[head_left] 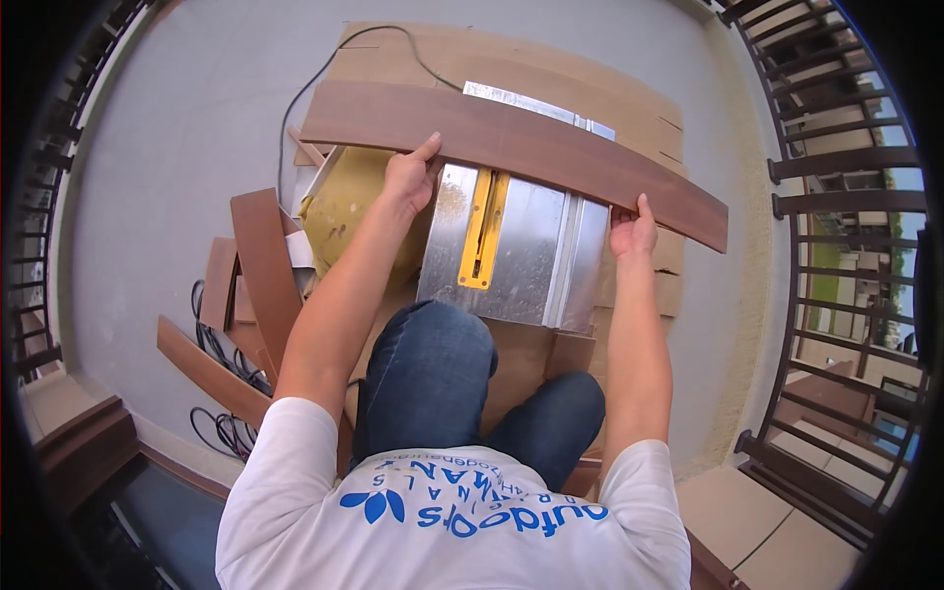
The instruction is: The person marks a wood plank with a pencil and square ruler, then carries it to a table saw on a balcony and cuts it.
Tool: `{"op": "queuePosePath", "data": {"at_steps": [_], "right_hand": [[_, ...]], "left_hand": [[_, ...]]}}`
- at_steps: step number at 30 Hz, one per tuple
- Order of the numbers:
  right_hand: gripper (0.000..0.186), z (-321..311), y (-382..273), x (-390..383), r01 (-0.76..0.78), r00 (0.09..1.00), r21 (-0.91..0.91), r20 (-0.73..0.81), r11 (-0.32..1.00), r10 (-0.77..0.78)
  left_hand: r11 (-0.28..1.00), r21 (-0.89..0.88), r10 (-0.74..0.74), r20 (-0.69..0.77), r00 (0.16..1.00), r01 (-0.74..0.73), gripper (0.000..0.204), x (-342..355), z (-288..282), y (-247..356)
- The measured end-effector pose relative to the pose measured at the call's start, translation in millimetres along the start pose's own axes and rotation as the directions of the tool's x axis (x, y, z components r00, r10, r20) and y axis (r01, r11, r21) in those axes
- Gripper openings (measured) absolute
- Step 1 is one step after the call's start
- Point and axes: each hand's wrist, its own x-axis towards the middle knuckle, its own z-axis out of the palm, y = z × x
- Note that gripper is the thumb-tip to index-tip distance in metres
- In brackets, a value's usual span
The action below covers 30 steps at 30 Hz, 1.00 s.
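Observation:
A long reddish-brown wooden board (pixel 531 147) lies crosswise over the far part of a table saw (pixel 528 256) with a silver metal top. My left hand (pixel 413 179) grips the board's near edge left of the saw, its thumb on top and the other fingers mostly hidden underneath. Toward the board's right end, my right hand (pixel 634 230) holds the same edge, again thumb up with fingers below. A yellow slotted insert plate (pixel 484 231) shows in the saw top between my hands, nearer to me than the board.
Brown cardboard (pixel 629 88) lies under the saw. A yellow container-like object (pixel 346 202) stands left of it. Several cut boards (pixel 264 251) and coiled black cables (pixel 224 433) lie at the left. A black cord (pixel 339 44) curves behind. Dark railings (pixel 846 202) border the right side.

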Motion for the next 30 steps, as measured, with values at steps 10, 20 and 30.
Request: {"op": "queuePosePath", "data": {"at_steps": [10, 20, 30], "right_hand": [[0.021, 2, 18, -19, 0.098, 0.994, -0.260, 0.065, 0.961, -0.084], [0.021, -3, 20, -26, 0.142, 0.990, -0.275, 0.061, 0.951, -0.130], [0.018, 0, 21, -31, 0.140, 0.990, -0.266, 0.029, 0.954, -0.137]], "left_hand": [[0.994, 0.105, 0.032, -0.019, 0.999, -0.030, 0.034, -9, 5, 4], [0.993, 0.116, 0.025, -0.014, 1.000, -0.023, 0.030, -7, 2, 4], [0.993, 0.118, 0.026, -0.032, 0.999, -0.022, 0.027, -6, 0, 2]]}}
